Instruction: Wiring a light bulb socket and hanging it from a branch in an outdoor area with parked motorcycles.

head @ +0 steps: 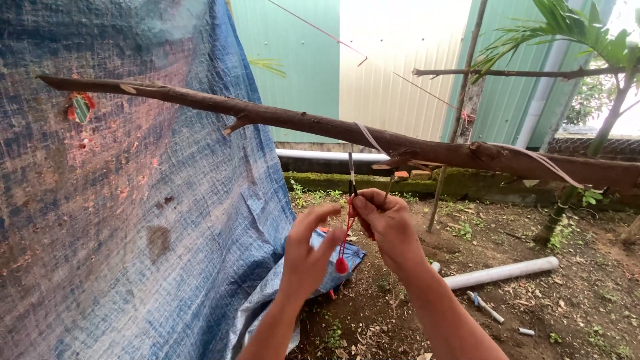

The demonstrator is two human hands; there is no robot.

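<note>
Two hands work under a branch (320, 127). At nine o'clock hangs a blue tarp (133, 200). The left hand (308, 257) is open, fingers loose by the red cord (347, 230). The right hand (390, 223) pinches that cord at centre. A white pipe (503, 272) lies at four o'clock.

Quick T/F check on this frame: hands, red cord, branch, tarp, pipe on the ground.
1. The right hand pinches the red cord. True.
2. The left hand grips the branch. False: it is open just beside the cord, below the branch.
3. The cord hangs from a strap looped over the branch. True.
4. The blue tarp lies on the right of the view. False: it hangs on the left.
5. A white pipe lies on the soil. True.
</note>
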